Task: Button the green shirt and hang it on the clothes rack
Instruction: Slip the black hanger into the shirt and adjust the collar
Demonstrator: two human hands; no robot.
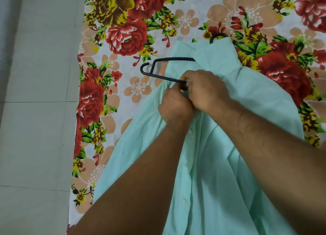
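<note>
mint green shirt [220,164], black hanger [158,74], red, yellow and peach floral sheet [123,32]

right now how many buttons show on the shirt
2: upper button just below the left hand, lower button further down the shirt. More may hide under that hand, the right hand or folds.

Counted one green shirt [229,164], one black hanger [164,78] and one floral sheet [123,32]. Counted two hands: one left hand [176,108], one right hand [208,90]. Found two white buttons [184,201] plainly visible; could not distinguish others.
</note>
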